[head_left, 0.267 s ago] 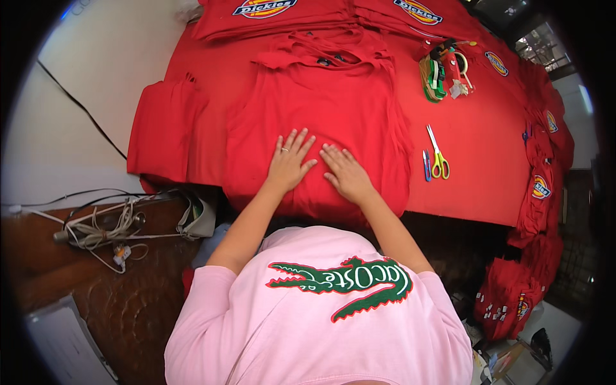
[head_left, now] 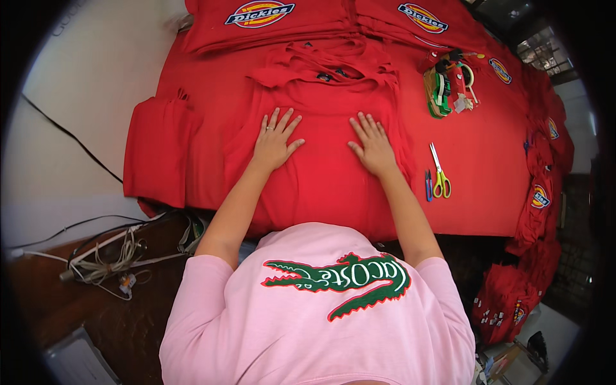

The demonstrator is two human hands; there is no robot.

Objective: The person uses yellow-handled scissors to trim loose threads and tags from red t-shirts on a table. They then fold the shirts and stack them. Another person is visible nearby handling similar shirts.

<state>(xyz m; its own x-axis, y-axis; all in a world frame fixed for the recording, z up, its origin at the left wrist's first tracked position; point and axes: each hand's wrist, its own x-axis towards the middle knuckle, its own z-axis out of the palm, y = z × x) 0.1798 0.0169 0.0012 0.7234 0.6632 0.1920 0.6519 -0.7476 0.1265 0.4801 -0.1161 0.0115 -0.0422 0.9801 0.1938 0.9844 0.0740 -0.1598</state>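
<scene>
A red sleeveless shirt (head_left: 327, 167) lies spread on the red-covered table (head_left: 478, 192) in front of me, its neck end toward the far side. My left hand (head_left: 276, 140) rests flat on the left part of the shirt, fingers spread, a ring on one finger. On the right part, my right hand (head_left: 374, 144) lies palm down, its fingers also apart. Neither hand holds anything. Past my fingertips the neckline and straps lie in loose folds, with more red cloth bunched among them.
Yellow-handled scissors (head_left: 441, 176) and a small blue thread snipper (head_left: 428, 186) lie right of the shirt. Beyond them stands a green tape dispenser (head_left: 437, 93). Folded red cloth (head_left: 154, 151) sits at the left edge, printed red garments (head_left: 269, 32) at the back. Tangled cables (head_left: 109, 260) lie lower left.
My hands have moved apart across the shirt, the left outward to the left and the right outward to the right and farther away. The view has shifted slightly.
</scene>
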